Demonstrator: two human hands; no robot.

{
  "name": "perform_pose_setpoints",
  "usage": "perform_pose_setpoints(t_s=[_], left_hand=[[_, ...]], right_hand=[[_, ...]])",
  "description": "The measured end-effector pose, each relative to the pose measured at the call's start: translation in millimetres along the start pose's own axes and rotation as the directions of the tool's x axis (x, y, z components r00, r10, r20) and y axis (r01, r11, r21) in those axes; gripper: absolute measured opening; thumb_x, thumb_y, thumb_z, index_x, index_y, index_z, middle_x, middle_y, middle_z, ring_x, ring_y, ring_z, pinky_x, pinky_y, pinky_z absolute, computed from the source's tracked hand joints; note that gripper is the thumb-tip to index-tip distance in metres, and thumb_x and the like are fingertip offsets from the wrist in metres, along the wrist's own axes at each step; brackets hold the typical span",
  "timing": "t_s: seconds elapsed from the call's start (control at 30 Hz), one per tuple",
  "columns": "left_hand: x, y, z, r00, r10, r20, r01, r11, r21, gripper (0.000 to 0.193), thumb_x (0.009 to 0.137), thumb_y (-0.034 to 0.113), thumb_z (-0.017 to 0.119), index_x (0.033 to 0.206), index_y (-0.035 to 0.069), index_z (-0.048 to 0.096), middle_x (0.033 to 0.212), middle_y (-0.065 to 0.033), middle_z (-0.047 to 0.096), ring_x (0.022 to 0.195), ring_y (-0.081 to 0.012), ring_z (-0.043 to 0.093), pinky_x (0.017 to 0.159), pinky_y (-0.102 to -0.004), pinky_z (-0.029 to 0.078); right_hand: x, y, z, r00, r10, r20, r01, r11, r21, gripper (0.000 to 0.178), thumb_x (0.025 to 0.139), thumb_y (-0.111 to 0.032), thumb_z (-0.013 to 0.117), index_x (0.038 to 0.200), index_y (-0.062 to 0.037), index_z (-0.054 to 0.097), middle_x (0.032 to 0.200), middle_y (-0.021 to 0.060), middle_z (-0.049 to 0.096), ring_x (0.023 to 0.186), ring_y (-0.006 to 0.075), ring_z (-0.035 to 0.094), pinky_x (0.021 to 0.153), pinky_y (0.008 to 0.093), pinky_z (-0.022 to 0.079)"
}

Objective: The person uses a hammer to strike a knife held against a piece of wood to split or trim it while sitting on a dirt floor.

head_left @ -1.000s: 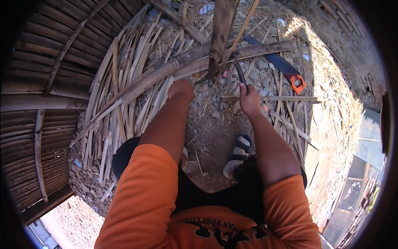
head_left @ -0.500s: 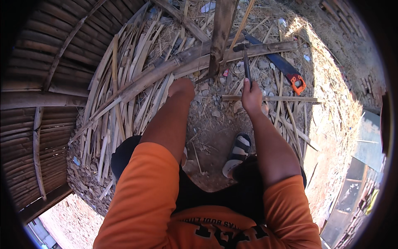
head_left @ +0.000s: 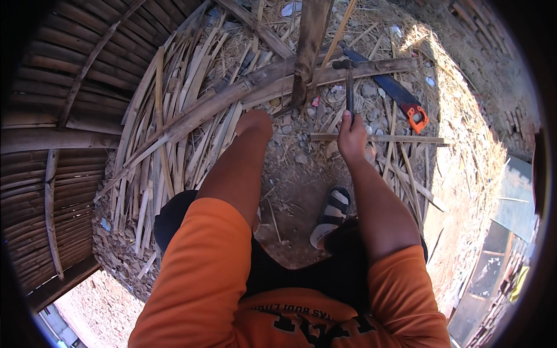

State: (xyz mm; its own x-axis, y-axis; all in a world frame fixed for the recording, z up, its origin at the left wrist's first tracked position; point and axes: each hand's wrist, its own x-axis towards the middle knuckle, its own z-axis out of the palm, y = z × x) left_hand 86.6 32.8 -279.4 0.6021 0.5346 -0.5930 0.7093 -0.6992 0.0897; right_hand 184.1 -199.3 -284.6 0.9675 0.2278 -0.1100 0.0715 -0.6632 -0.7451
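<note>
My right hand point(head_left: 352, 138) is wrapped round the dark handle of a hammer point(head_left: 349, 87). The hammer's head is raised to the right of an upright wooden post point(head_left: 306, 64). Left of the post's foot, my left hand point(head_left: 253, 124) is closed with its back toward me, so most of its fingers are hidden. A thin dark bar point(head_left: 285, 111) sticks out from it toward the foot of the post, where its tip ends. A long weathered plank point(head_left: 214, 104) runs slantwise just beyond my left hand.
A handsaw point(head_left: 394, 90) with an orange handle lies right of the hammer. A narrow wooden strip point(head_left: 406, 138) passes by my right wrist. Split bamboo strips point(head_left: 185, 98) are heaped at the left, beside a slatted bamboo wall point(head_left: 35, 98). Rubble and straw cover the ground by my sandal point(head_left: 332, 214).
The hammer's head has shifted slightly to the right and upward, and its handle stands straighter. My left hand and the thin bar have hardly moved.
</note>
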Motion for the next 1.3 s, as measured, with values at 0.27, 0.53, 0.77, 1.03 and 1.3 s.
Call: perform_pose_setpoints(t_s=[0.27,0.53,0.77,1.03,1.3], left_hand=[[-2,5,0,1.000,-0.028,-0.004,0.028,0.999,0.017,0.029,0.089,0.016,0.069,0.117,0.010,0.075,0.127,-0.0132,0.070,0.116,-0.0301,0.068,0.091,-0.0424,0.058],[9,12,10,0.999,-0.031,0.043,0.031,0.999,0.009,0.036,0.090,0.029,0.071,0.121,0.010,0.072,0.126,-0.0136,0.070,0.117,-0.0310,0.067,0.095,-0.0421,0.056],[12,-2,21,0.994,-0.073,0.084,0.073,0.997,0.000,0.037,0.087,0.027,0.074,0.119,0.008,0.073,0.126,-0.0138,0.070,0.117,-0.0298,0.068,0.094,-0.0422,0.056],[3,18,0,0.996,-0.004,0.089,0.014,0.994,-0.110,0.034,0.088,0.023,0.072,0.118,0.008,0.074,0.124,-0.0141,0.071,0.113,-0.0305,0.070,0.091,-0.0430,0.058],[-17,19,-17,0.995,0.041,0.096,-0.027,0.989,-0.144,0.035,0.089,0.023,0.070,0.118,0.005,0.074,0.124,-0.0177,0.070,0.115,-0.0310,0.069,0.094,-0.0424,0.056]], right_hand=[[-3,31,11,0.990,-0.023,0.143,0.053,0.976,-0.210,0.048,0.104,-0.044,0.050,0.100,0.0028,0.060,0.089,0.0320,0.067,0.091,0.0514,0.064,0.080,0.0570,0.048],[6,23,12,0.992,-0.004,0.124,0.022,0.989,-0.144,0.052,0.103,-0.046,0.049,0.098,0.0039,0.062,0.089,0.0314,0.067,0.091,0.0518,0.064,0.082,0.0556,0.049],[3,49,19,0.975,0.119,0.188,-0.085,0.980,-0.178,0.058,0.103,-0.050,0.047,0.109,0.0048,0.066,0.101,0.0356,0.067,0.103,0.0539,0.062,0.090,0.0545,0.048],[2,46,0,0.709,0.482,0.515,-0.700,0.573,0.426,0.038,0.106,-0.048,0.044,0.083,-0.0172,0.045,0.060,-0.0067,0.033,0.048,0.0081,0.030,0.045,0.0253,0.027],[-21,75,-31,0.465,0.689,0.556,-0.884,0.335,0.325,0.045,0.104,-0.056,0.045,0.081,-0.0174,0.046,0.058,-0.0081,0.040,0.046,0.0065,0.034,0.041,0.0217,0.029]])
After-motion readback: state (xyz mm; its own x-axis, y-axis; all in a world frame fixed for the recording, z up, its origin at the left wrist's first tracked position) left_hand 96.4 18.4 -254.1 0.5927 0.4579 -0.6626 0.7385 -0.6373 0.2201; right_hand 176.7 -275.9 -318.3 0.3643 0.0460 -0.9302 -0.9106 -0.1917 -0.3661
